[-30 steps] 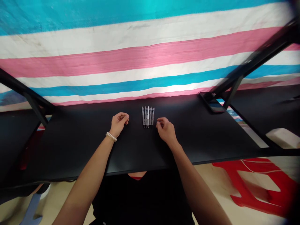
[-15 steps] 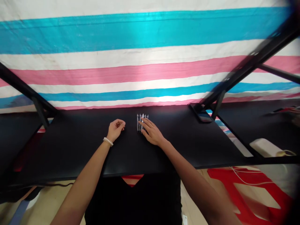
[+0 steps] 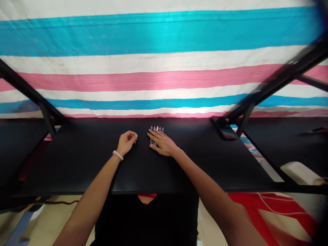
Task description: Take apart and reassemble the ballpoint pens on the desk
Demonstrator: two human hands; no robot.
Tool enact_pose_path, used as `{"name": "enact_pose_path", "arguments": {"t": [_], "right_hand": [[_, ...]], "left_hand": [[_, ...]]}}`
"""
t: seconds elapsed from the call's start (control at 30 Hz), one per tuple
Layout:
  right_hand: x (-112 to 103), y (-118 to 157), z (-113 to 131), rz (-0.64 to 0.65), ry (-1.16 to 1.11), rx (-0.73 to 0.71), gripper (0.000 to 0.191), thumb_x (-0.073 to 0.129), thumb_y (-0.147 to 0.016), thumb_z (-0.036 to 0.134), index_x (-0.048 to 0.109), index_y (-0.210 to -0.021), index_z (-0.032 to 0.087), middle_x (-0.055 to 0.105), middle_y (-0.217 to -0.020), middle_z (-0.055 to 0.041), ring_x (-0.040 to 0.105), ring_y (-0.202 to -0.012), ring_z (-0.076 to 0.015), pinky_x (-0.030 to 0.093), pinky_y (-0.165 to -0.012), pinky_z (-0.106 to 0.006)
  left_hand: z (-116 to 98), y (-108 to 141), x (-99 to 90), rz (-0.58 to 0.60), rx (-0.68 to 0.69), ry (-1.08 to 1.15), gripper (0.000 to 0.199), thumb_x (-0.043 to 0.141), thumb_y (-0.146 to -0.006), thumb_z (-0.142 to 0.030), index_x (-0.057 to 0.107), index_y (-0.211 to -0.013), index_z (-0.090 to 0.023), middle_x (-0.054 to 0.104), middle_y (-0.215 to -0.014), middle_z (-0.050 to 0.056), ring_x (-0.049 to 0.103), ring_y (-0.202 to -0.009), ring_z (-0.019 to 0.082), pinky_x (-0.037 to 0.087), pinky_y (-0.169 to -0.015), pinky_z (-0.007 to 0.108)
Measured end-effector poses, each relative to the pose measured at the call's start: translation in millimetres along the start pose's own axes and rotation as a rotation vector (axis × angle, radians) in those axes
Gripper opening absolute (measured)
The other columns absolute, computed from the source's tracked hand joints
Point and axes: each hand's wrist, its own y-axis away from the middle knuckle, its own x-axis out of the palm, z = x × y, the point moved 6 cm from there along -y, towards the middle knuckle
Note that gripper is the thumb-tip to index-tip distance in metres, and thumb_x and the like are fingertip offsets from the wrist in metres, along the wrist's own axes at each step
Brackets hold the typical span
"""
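Observation:
Several slim pens [image 3: 157, 128] lie side by side on the black tabletop [image 3: 84, 160], their ends pointing away from me. One has a white end; the others look clear or grey with dark parts. My right hand [image 3: 162, 142] lies flat across them with its fingers stretched to the left, hiding most of their length. My left hand [image 3: 127, 140] rests on the table a short way left of the pens, fingers curled in and thumb against the forefinger. Nothing sticks out of it. A pale braided band [image 3: 118, 155] circles the left wrist.
A dark phone [image 3: 227, 132] lies at the right back by a black metal brace [image 3: 246, 116]. Behind the table hangs a striped sheet [image 3: 153, 82]. On the right-hand surface sits a white box-like object [image 3: 298, 172]. Red material [image 3: 269, 205] shows below the table.
My right hand has shifted slightly left and now covers more of the pens. The left hand stays curled in place. The view has tilted a little.

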Motion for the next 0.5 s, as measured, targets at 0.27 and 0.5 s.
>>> {"name": "enact_pose_path", "arguments": {"t": [0.27,0.5], "right_hand": [[5,7,13,0.028,0.022,-0.010,0.069,0.041,-0.097,0.056,0.027,-0.156,0.021,0.021,-0.162,-0.0064,0.022,-0.150,-0.0287,0.021,-0.121,-0.049],[17,22,66,0.062,-0.010,-0.078,0.074,0.041,-0.095,0.061,0.028,-0.155,0.020,0.023,-0.162,-0.0084,0.022,-0.149,-0.0281,0.021,-0.121,-0.047]], "left_hand": [[-2,1,2.7,0.024,0.018,-0.034,0.019,0.072,-0.077,-0.033,0.067,-0.078,-0.015,0.063,-0.064,0.001,0.057,-0.053,0.010,0.045,-0.053,0.022],[-6,0,-1.7,-0.055,-0.021,0.074,0.021,0.075,-0.074,-0.034,0.066,-0.076,-0.015,0.062,-0.061,0.001,0.054,-0.049,0.009,0.043,-0.051,0.023]]}}
